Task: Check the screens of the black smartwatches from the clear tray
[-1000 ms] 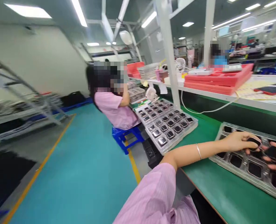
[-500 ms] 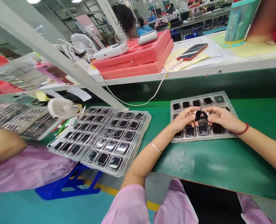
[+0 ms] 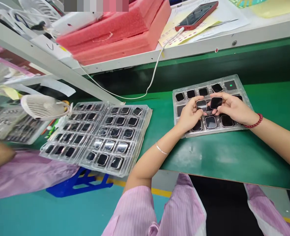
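My left hand [image 3: 189, 115] pinches a square watch face with rounded corners [image 3: 202, 105], its screen pale with reflected light. In my right hand [image 3: 233, 107] is a second such watch face [image 3: 216, 103], dark and turned up toward me. The two pieces are held side by side, close together, above a clear plastic tray [image 3: 204, 133]. Several more dark watch faces sit in the tray's pockets, such as one in the front row [image 3: 211, 122]. A flat dark square with a green dot [image 3: 230, 85] lies in its far right pocket. My hands hide the tray's middle.
Two clear trays of watch faces [image 3: 115, 132] stand to the left, near a small white fan [image 3: 43, 107]. A white cable [image 3: 153, 80] hangs from a phone [image 3: 197, 15] on the shelf, beside red foam blocks [image 3: 120, 36]. A co-worker's arm [image 3: 0, 155] is at far left.
The two pieces, seen edge-on before, are now tilted so their screens face up toward me. My view has dipped lower, and the co-worker's arm at left has shifted.
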Available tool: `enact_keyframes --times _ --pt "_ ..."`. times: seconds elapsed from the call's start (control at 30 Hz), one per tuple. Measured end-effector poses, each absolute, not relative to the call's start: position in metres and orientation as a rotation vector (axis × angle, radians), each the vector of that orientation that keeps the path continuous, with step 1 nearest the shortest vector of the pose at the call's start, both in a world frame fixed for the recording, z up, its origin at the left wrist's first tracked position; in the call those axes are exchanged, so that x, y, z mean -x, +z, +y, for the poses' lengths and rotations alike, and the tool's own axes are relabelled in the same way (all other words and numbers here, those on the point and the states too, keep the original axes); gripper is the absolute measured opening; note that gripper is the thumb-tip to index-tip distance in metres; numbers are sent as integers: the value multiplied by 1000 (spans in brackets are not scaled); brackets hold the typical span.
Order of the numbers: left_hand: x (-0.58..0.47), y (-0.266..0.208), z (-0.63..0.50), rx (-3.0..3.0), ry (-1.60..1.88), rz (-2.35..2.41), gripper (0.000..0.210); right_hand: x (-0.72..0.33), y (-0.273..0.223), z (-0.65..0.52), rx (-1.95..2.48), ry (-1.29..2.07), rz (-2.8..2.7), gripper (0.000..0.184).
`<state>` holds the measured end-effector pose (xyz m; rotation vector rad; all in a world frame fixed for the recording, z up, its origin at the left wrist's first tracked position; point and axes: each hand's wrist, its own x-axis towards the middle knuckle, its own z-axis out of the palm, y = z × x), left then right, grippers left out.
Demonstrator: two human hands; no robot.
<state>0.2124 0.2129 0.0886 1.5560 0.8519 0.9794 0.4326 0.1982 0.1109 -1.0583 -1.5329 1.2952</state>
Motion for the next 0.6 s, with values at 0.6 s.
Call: enact_keyframes --times 0.6 --pt "-207 95 212 -1548 981 897 32 -429 124 190 1076 1323 -1527 31"
